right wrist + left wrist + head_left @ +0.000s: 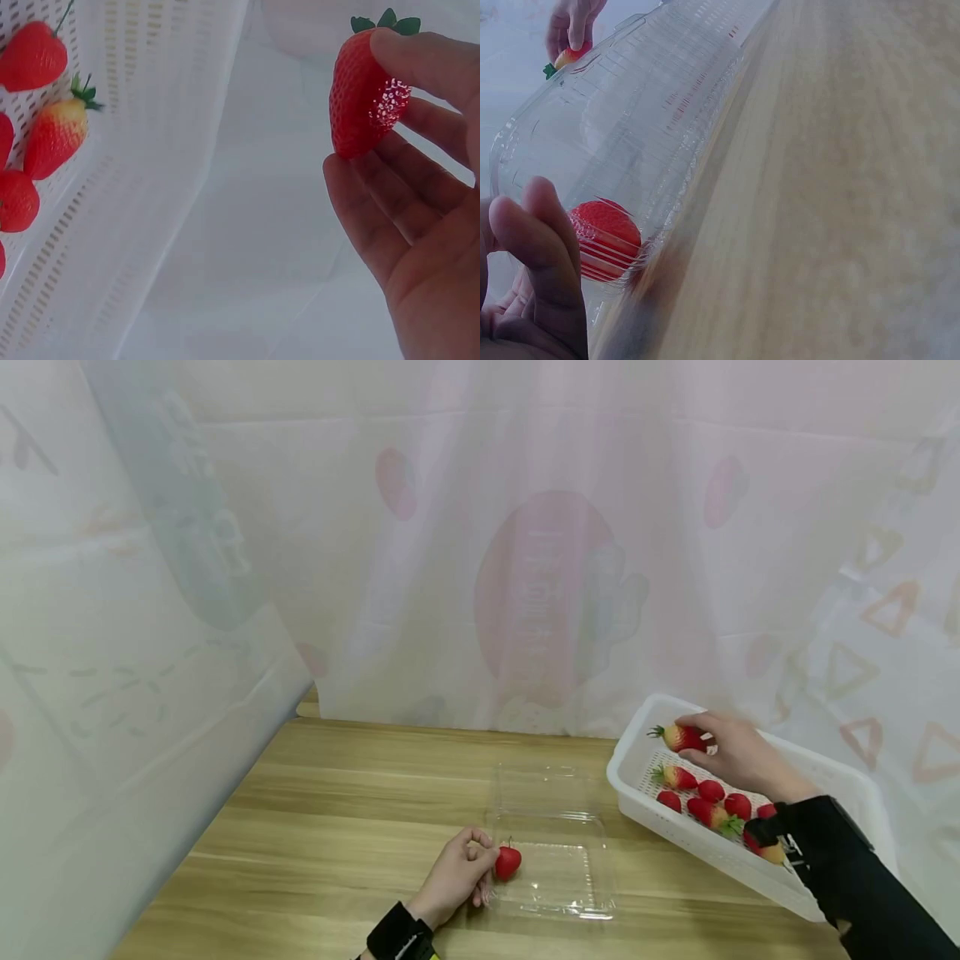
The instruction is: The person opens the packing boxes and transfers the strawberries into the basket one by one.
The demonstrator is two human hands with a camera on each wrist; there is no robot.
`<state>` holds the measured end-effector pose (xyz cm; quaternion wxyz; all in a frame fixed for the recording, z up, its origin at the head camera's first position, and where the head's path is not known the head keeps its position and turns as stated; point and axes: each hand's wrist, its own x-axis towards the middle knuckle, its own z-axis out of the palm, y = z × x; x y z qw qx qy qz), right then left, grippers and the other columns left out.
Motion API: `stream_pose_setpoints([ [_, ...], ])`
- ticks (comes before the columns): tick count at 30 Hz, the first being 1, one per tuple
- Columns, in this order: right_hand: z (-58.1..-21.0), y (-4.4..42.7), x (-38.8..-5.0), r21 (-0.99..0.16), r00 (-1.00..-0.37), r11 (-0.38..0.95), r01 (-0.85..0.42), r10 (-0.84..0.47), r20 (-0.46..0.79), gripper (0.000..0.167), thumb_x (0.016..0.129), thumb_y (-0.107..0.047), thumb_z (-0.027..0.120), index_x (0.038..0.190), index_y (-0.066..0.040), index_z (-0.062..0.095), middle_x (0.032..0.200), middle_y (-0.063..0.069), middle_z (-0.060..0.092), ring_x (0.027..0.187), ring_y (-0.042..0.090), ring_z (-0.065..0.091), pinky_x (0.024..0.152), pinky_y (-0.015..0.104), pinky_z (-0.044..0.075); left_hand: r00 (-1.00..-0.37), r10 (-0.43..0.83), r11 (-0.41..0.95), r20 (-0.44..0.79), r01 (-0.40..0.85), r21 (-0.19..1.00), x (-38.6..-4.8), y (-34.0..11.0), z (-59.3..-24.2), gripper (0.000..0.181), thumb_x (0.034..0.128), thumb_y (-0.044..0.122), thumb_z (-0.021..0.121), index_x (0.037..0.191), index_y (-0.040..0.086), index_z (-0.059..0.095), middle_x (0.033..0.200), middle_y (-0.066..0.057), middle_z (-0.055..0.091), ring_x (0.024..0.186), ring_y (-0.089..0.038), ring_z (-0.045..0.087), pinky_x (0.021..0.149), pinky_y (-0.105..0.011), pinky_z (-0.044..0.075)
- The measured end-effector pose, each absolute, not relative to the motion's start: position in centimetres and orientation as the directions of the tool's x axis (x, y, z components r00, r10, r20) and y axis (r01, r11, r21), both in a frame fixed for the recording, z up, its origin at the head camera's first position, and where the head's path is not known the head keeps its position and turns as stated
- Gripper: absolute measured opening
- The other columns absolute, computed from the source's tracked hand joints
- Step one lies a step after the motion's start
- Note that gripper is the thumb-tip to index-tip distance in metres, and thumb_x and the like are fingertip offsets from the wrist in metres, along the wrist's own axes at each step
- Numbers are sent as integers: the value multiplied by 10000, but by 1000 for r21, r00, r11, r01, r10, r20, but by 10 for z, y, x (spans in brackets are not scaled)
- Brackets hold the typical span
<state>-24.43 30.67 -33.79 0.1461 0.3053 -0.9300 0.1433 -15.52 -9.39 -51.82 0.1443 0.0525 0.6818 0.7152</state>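
At the left rim of an open clear plastic clamshell box [551,877], my left hand [455,870] curls its fingers and seems to pinch the edge. One red strawberry [507,863] lies inside the box beside those fingertips; in the left wrist view that strawberry [607,240] shows through the ribbed wall. My right hand [738,756] holds a strawberry [681,737] with pale shoulders and green leaves above the white basket. Thumb and fingertips grip this strawberry [367,94] at its two ends in the right wrist view.
Several strawberries [707,812] lie in the white perforated basket [690,837] at the right. The box's lid [543,789] is folded back on the wooden table [322,827]. Printed pale curtains [420,610] hang behind and along both sides.
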Motion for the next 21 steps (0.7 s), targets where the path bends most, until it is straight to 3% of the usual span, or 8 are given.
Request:
stream_pose_setpoints([
  [12, -348, 332, -274, -325, -900, 849, -417, -337, 275, 482, 901, -118, 725, 1301, 85, 549, 1155, 293, 633, 1014, 436, 626, 863, 581, 554, -954, 274, -29, -123, -136, 990, -155, -95, -518, 228, 986, 172, 619, 1071, 33, 459, 593, 12, 524, 394, -36, 477, 373, -169, 418],
  [21, -366, 339, -292, -409, -959, 877, -254, -173, 224, 481, 951, -161, 673, 1328, 85, 502, 1189, 336, 582, 1024, 458, 555, 907, 611, 519, -954, 274, -31, -118, -131, 991, -154, -95, -519, 223, 985, 159, 616, 1069, 28, 456, 592, 12, 528, 390, -31, 474, 371, -167, 415],
])
